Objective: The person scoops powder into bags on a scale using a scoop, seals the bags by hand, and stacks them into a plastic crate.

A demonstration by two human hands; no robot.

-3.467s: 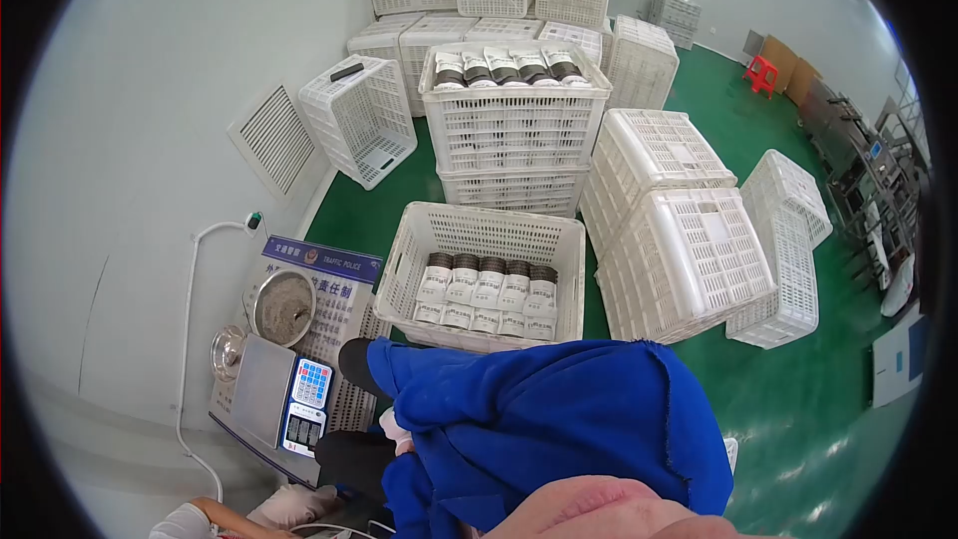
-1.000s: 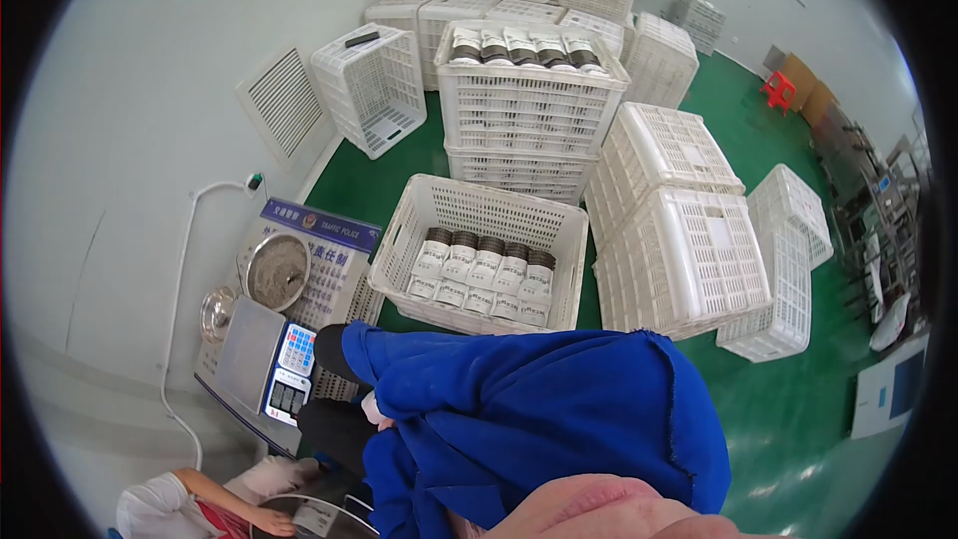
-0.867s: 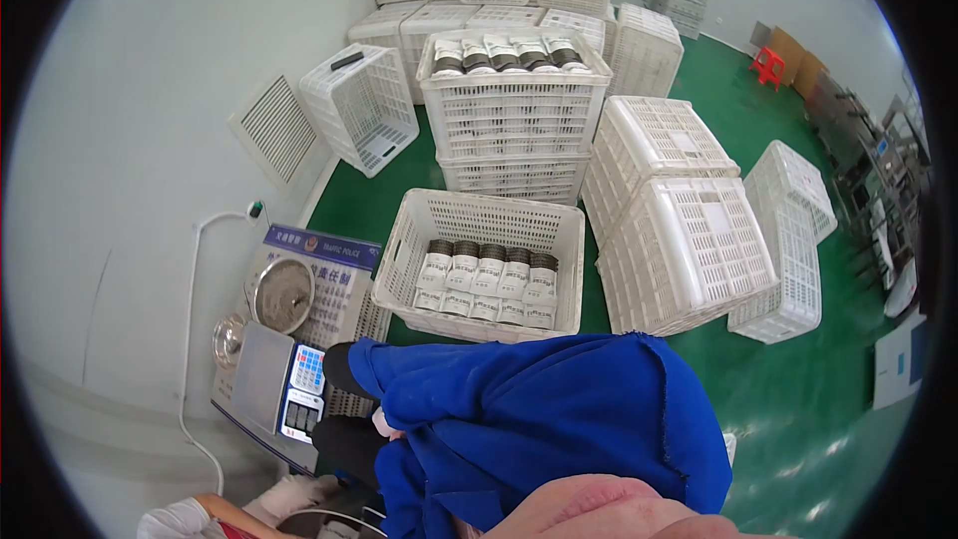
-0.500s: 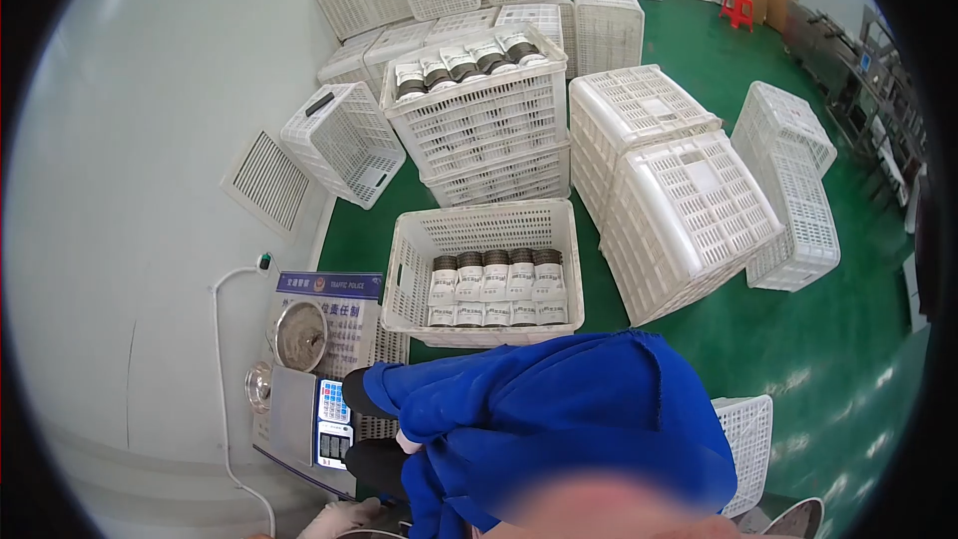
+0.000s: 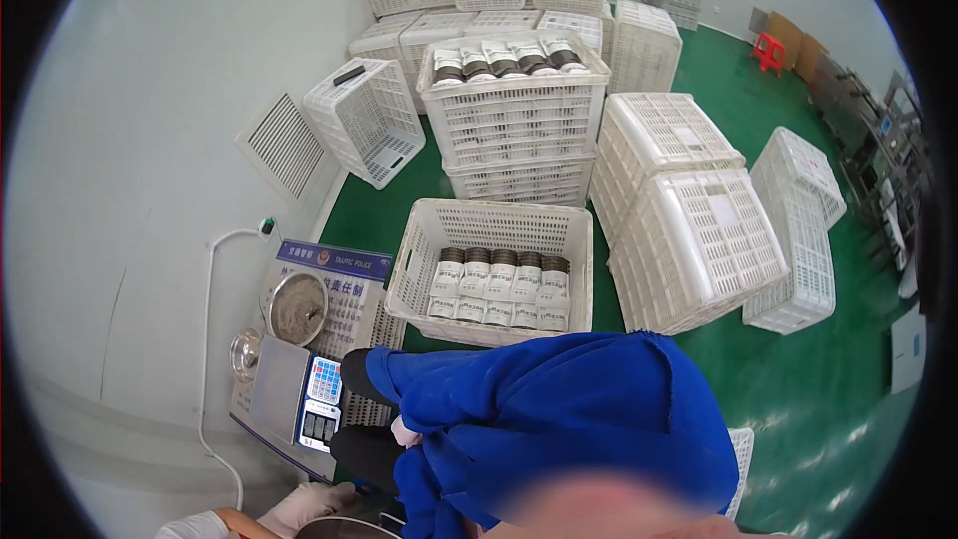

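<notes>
I see my blue sleeves and clothing (image 5: 559, 389) across the lower middle, with dark knees at their left. A small pale patch, apparently part of my right hand (image 5: 404, 432), shows at the end of the blue sleeve; its fingers are hidden. My left hand is out of sight. Left of my knees lies a digital scale (image 5: 279, 389) with a bare plate and lit keypad. Beyond it stand a steel bowl (image 5: 297, 309) of greyish powder and a smaller metal bowl (image 5: 244, 354). At bottom left is another person's white-gloved hand (image 5: 304, 507), near a round metal rim (image 5: 349, 529).
In front, an open white crate (image 5: 409, 230) holds rows of white-and-dark pouches (image 5: 499, 284). Behind it, stacked crates (image 5: 519, 130) carry more pouches on top. Large crates (image 5: 699, 230) stand at right, and a red stool (image 5: 767, 53) farther back. A cable (image 5: 205, 339) runs along the left wall.
The view has shifted, so the crates at the back sit lower and farther right. More of the other person's forearm and white sleeve shows at bottom left. The pouches have stayed put.
</notes>
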